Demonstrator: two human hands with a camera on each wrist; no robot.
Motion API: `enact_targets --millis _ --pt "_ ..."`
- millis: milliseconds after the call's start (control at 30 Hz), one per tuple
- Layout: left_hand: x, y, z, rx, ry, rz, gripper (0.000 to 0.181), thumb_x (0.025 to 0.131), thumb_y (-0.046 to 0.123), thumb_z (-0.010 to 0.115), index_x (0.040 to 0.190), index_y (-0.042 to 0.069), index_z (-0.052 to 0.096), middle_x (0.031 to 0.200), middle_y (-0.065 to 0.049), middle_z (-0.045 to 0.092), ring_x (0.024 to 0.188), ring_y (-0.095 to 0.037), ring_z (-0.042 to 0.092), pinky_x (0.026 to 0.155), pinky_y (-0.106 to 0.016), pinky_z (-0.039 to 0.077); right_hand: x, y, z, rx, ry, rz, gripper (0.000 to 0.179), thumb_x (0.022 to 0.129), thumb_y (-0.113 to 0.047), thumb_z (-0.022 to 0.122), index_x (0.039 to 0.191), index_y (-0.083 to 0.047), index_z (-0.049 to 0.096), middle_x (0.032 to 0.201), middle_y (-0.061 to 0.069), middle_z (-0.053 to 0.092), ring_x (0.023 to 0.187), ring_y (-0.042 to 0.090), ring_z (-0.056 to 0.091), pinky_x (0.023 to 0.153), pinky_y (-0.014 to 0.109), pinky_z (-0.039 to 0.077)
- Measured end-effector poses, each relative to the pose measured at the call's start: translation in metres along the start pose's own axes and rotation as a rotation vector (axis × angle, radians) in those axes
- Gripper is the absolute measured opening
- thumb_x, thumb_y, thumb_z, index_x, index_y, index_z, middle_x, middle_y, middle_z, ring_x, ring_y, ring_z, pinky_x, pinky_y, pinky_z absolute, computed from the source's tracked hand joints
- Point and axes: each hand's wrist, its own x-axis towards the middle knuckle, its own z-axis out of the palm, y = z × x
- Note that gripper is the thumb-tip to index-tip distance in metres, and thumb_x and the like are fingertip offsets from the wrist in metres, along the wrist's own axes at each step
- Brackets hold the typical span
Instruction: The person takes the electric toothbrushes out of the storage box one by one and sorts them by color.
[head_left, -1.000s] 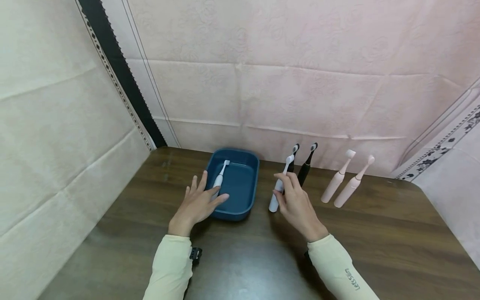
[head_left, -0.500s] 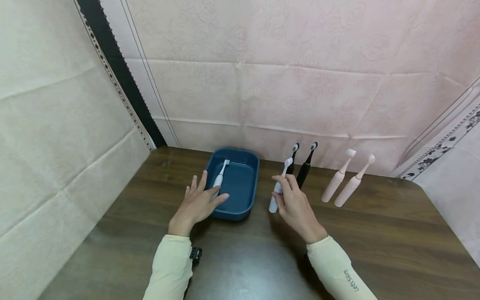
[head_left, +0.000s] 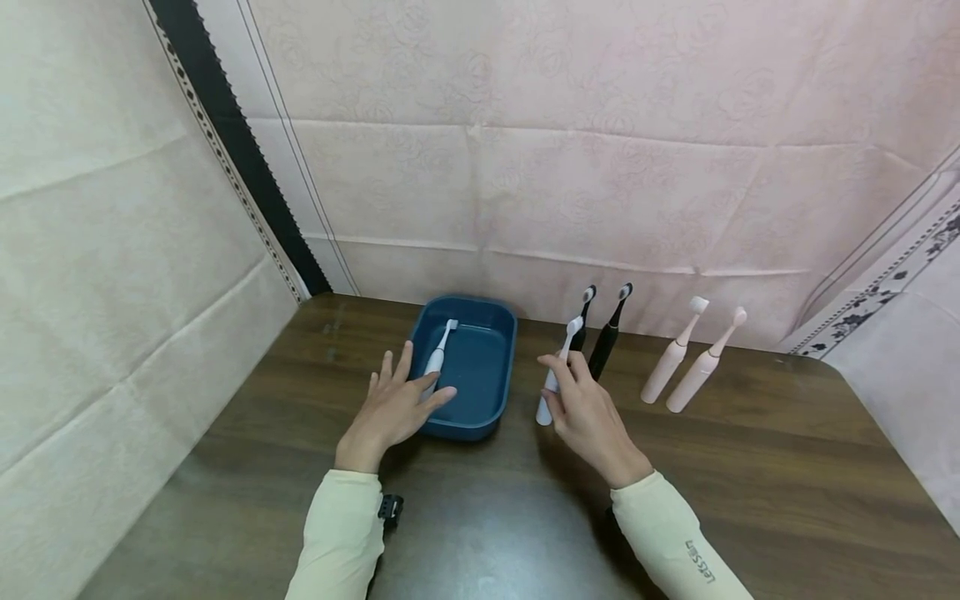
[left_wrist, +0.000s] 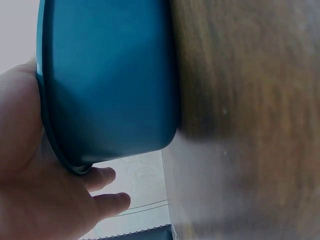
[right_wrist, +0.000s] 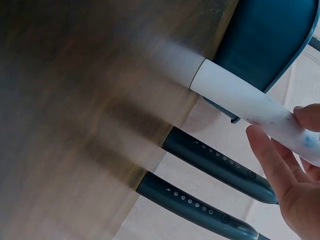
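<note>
A white electric toothbrush (head_left: 545, 407) stands upright on the table right of the blue tray (head_left: 487, 429). My right hand (head_left: 592, 421) has thumb and fingers round its handle, whose base is at the tabletop in the right wrist view. Faint blue marks show on that handle (right_wrist: 235, 95) near my fingertips. My left hand (head_left: 390, 412) lies over the tray's left rim with fingers spread and holds nothing. Under its thumb and forefinger, inside the tray, leans another white electric toothbrush (head_left: 437, 358), its lower end partly hidden. In the left wrist view my left hand (left_wrist: 55, 195) touches the tray's rim.
Two black electric toothbrushes stand just behind my right hand, the right one (head_left: 603, 350) in fuller view. Two pale pink electric toothbrushes, a left one (head_left: 666, 371) and a right one (head_left: 693, 382), stand farther right. A cloth-covered wall (head_left: 480, 183) rises behind the wooden table (head_left: 480, 542).
The white toothbrush's head has shifted slightly left and down in the head view, and my right hand has moved a little left with it. My left hand has stayed in place.
</note>
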Motion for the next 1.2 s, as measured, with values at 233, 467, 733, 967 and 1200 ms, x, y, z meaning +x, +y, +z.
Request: enact_targets --millis 233,467,733,967,1200 --pt "-0.001 0.001 -0.002 -0.017 -0.004 0.005 0.068 0.103 0.061 0.043 0.149 0.011 0.052 0.168 -0.019 -0.004 0.151 -0.047 -0.011 0.117 -0.068 0.003 -0.001 -0.001 0.000 -0.028 0.006 -0.018 0.057 0.088 0.001 0.076 0.140 -0.006 0.053 0.121 0.013 0.050 0.079 0.015 0.060 0.057 0.027 0.052" --pt "-0.001 0.003 -0.001 -0.014 -0.010 0.007 0.068 0.103 0.061 0.042 0.149 0.012 0.053 0.168 -0.019 -0.005 0.151 -0.047 -0.013 0.117 -0.068 0.003 -0.005 -0.002 -0.003 -0.058 0.009 -0.022 0.061 0.091 -0.006 0.075 0.146 -0.012 0.050 0.133 0.019 0.048 0.090 0.021 0.064 0.054 0.028 0.051" --pt "-0.002 0.000 -0.001 -0.016 -0.007 0.011 0.068 0.103 0.061 0.042 0.149 0.012 0.053 0.168 -0.020 -0.005 0.150 -0.049 -0.012 0.116 -0.069 0.002 -0.009 -0.006 -0.010 -0.092 0.001 0.004 0.063 0.093 -0.012 0.074 0.151 -0.017 0.048 0.143 0.021 0.043 0.099 0.024 0.065 0.051 0.025 0.048" --pt "-0.003 0.000 -0.001 -0.016 -0.002 0.021 0.068 0.104 0.061 0.042 0.149 0.011 0.053 0.168 -0.022 -0.004 0.150 -0.052 -0.009 0.116 -0.070 0.003 -0.018 -0.013 -0.024 -0.107 -0.024 0.046 0.065 0.094 -0.018 0.074 0.153 -0.019 0.046 0.148 0.018 0.040 0.113 0.029 0.062 0.048 0.023 0.045" --pt "-0.001 0.000 -0.003 -0.018 -0.003 0.036 0.070 0.103 0.062 0.041 0.149 0.010 0.053 0.167 -0.023 -0.003 0.149 -0.053 -0.008 0.115 -0.071 0.003 -0.036 -0.022 -0.038 -0.132 -0.004 0.064 0.064 0.093 -0.018 0.075 0.151 -0.017 0.048 0.146 0.019 0.042 0.112 0.030 0.064 0.050 0.026 0.047"
